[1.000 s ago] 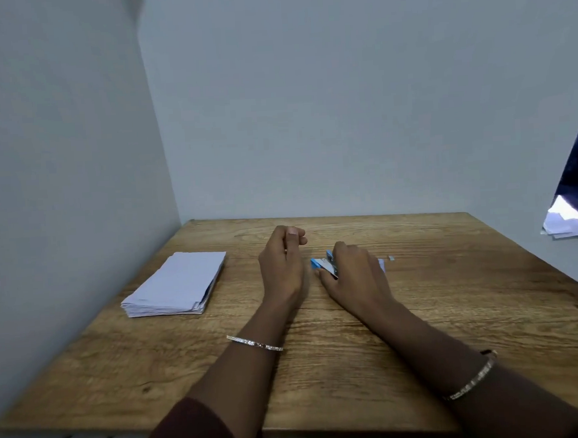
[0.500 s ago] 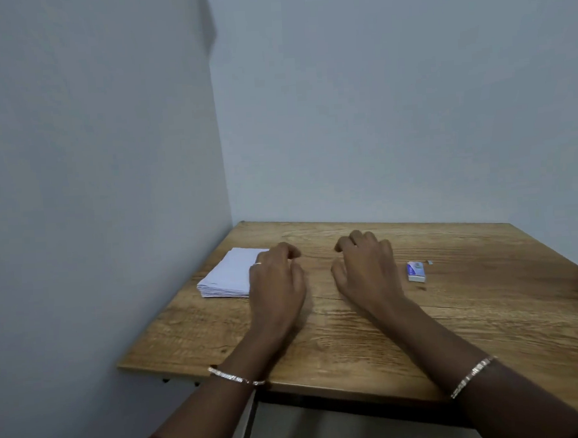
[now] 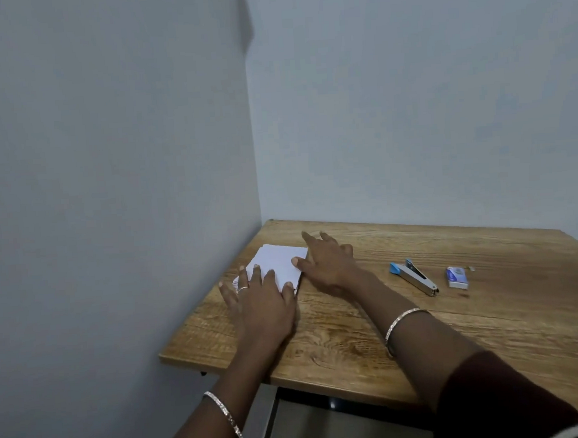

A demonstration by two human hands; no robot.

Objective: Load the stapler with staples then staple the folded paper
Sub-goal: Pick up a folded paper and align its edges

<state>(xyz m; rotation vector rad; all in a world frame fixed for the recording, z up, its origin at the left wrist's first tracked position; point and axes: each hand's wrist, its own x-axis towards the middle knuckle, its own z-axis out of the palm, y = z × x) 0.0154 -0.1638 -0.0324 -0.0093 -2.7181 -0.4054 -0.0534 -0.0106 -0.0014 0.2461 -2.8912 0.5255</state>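
Both hands have swung over to the paper stack [image 3: 278, 261] at centre-left of the frame. Left hand [image 3: 262, 306] lies flat, fingers spread, pinning its near edge, likely steadying it; right hand [image 3: 331, 267] is open too, thumb on the stack's right edge, grasping nothing. Further right on the bench [image 3: 490, 325] lies the blue-tipped stapler [image 3: 414, 277], untouched, with the staple box [image 3: 457, 277] just beyond it, its printing unreadable.

A thin silver bangle [image 3: 225, 417] circles the left wrist, another bangle [image 3: 400, 322] the right; a ring [image 3: 243, 288] sits on one left finger, and the sleeve [image 3: 488, 396] looks maroon.
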